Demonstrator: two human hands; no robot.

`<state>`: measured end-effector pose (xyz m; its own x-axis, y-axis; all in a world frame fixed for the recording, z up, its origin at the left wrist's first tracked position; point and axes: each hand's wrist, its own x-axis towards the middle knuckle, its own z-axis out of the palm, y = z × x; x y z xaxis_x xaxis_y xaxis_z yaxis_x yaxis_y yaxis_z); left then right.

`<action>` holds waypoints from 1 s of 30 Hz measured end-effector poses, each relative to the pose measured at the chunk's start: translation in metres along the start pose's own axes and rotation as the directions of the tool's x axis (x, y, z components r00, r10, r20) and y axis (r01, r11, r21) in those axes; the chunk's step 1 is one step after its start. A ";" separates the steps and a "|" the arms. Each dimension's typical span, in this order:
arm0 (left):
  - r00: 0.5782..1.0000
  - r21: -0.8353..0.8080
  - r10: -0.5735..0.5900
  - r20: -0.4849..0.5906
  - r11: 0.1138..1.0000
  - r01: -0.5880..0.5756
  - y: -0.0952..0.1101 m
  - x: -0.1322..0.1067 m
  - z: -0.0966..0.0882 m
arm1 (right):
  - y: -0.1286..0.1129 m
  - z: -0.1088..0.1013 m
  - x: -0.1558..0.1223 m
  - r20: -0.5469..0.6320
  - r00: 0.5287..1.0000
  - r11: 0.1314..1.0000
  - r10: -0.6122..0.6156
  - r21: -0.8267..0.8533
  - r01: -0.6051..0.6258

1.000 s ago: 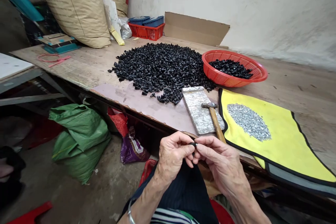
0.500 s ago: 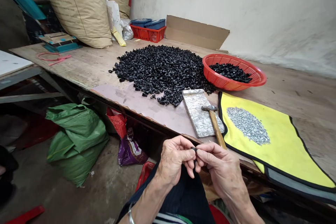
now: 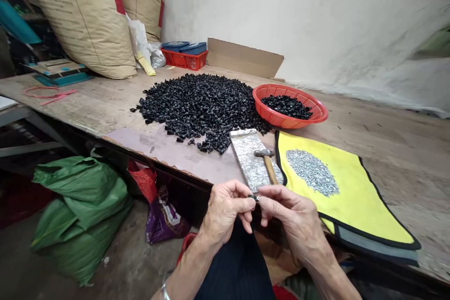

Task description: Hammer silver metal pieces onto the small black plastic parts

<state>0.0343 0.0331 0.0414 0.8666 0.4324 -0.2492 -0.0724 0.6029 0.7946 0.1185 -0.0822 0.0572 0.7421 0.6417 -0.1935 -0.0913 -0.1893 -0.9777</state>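
Between the fingers of the left hand (image 3: 225, 211) and the right hand (image 3: 295, 215), a small black part (image 3: 254, 198) with a bright metal spot is pinched, in front of the near edge of the worktop (image 3: 386, 150). Left fingers: thumb and forefinger closed on the part from the left, remaining fingers curled inward. Right fingers: thumb and forefinger closed on it from the right, remaining fingers loosely bent. Just beyond the fingers, a ball-peen hammer (image 3: 269, 166) lies on a metal-faced block (image 3: 246, 164). Ahead and left of the fingers, a heap of black parts (image 3: 197, 112) rests on the worktop, its near side spreading onto a pinkish board (image 3: 154, 152). Farther ahead, a red plastic basket (image 3: 290, 119) holds more black parts. Right of the fingers, a yellow cloth mat (image 3: 355, 206) carries a heap of small silver pieces (image 3: 311, 172)
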 end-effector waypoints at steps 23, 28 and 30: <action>0.961 0.268 0.034 -0.274 0.962 0.042 -0.004 0.066 -0.002 | 0.014 -0.036 0.012 -0.116 0.953 0.957 0.279 -0.048 -0.286; 0.969 0.258 0.022 -0.248 0.965 0.044 -0.002 0.065 -0.003 | 0.021 -0.032 -0.003 -0.138 0.958 0.768 -0.250 -0.631 0.109; 0.968 0.251 0.018 -0.248 0.967 0.046 -0.003 0.065 -0.003 | 0.025 -0.031 -0.006 -0.093 0.910 0.625 -0.405 -0.755 0.201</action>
<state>0.0899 0.0615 0.0214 0.7153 0.5964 -0.3642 0.0940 0.4344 0.8958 0.1320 -0.1137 0.0369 0.7737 0.5913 0.2275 0.5933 -0.5501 -0.5877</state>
